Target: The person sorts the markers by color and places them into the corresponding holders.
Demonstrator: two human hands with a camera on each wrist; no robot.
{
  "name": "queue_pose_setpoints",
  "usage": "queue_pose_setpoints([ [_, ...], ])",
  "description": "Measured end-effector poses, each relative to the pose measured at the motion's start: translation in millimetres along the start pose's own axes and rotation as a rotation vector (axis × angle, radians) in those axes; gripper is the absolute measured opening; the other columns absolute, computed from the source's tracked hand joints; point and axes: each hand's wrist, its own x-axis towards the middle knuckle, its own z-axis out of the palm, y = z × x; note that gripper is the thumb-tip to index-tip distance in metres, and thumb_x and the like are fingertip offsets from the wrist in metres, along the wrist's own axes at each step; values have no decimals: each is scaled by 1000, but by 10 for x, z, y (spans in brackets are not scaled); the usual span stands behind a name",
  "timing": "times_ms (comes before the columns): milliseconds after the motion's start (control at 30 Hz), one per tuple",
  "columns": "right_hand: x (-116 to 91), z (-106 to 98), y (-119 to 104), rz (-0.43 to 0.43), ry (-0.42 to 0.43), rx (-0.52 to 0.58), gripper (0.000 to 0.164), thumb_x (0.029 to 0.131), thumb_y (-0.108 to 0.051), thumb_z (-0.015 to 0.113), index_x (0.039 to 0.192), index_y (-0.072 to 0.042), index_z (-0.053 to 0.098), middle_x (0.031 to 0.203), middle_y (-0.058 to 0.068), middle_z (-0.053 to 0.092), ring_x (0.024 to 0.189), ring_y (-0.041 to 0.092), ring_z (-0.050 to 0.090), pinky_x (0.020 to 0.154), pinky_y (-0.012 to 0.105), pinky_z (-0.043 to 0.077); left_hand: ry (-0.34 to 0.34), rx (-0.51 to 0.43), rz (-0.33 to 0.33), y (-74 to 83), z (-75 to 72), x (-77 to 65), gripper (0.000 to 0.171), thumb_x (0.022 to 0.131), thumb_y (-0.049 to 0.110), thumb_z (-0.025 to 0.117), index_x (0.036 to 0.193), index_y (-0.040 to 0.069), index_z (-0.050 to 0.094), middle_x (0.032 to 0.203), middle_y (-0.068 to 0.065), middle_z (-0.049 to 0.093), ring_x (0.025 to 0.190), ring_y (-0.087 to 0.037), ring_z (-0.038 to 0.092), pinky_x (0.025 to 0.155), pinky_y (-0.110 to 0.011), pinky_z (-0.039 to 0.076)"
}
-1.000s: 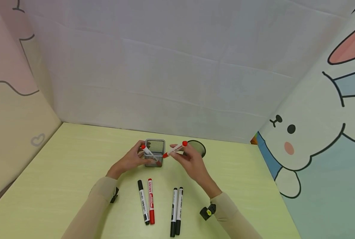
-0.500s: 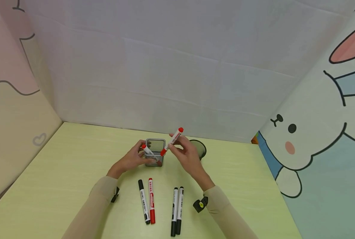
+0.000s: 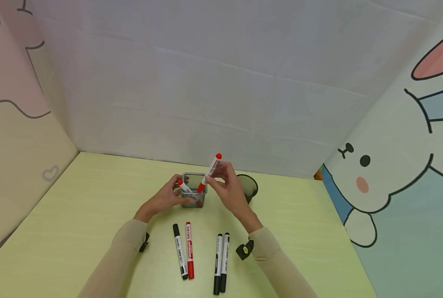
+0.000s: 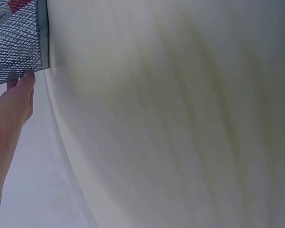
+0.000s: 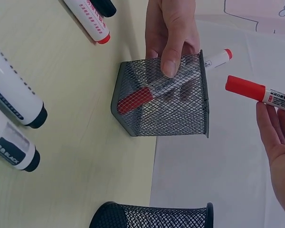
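Observation:
My left hand grips a square silver mesh pen holder by its side, thumb in front. The left wrist view shows the fingers against the mesh wall. Inside the holder leans a red-and-white marker, its upper end sticking out past the rim. My right hand pinches another red-and-white marker, tilted, red cap downward. In the head view that cap overlaps the holder's opening; in the right wrist view the marker is still apart from the rim.
A round black mesh pen holder stands right of the square one. Nearer on the yellow table lie a black marker, a red marker and two more black markers, one beside the other. A white wall backs the table.
My right hand has moved left toward the square pen holder, turning its marker from nearly flat to steeply tilted, cap down. My left hand and the pen holder have stayed in place.

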Motion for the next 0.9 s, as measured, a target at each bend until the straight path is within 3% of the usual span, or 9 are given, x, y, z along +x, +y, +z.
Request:
queue_pose_setpoints([
  [233, 90, 26, 358, -85, 2, -71, 38, 99, -3, 68, 131, -1, 50, 112, 18, 62, 104, 31, 67, 88, 33, 60, 7, 20, 4, -1, 6, 2, 79, 86, 11, 85, 145, 4, 32, 149, -19, 44, 147, -43, 36, 119, -53, 30],
  [300, 111, 50, 377, -100, -1, -92, 37, 98, -3, 68, 131, 1, 50, 112, 19, 63, 104, 32, 67, 88, 35, 60, 12, 23, -2, -3, 6, 2, 80, 86, 12, 85, 145, 5, 33, 148, -18, 45, 147, -42, 36, 119, -52, 30],
  [600, 159, 135, 440, -36, -58, -251, 35, 100, -10, 67, 132, -10, 52, 111, 9, 67, 106, 21, 68, 93, 31, 58, -2, 16, 15, -34, -5, 21, 77, 86, 14, 85, 143, 4, 34, 146, -16, 46, 144, -38, 42, 119, -50, 32],
  [900, 173, 185, 491, -4, -142, -371, 36, 101, -8, 66, 135, -6, 54, 117, 8, 64, 110, 20, 65, 93, 27, 57, -11, 4, 10, -10, -4, 5, 78, 87, 14, 85, 145, 6, 33, 148, -16, 43, 143, -38, 44, 117, -50, 36],
])
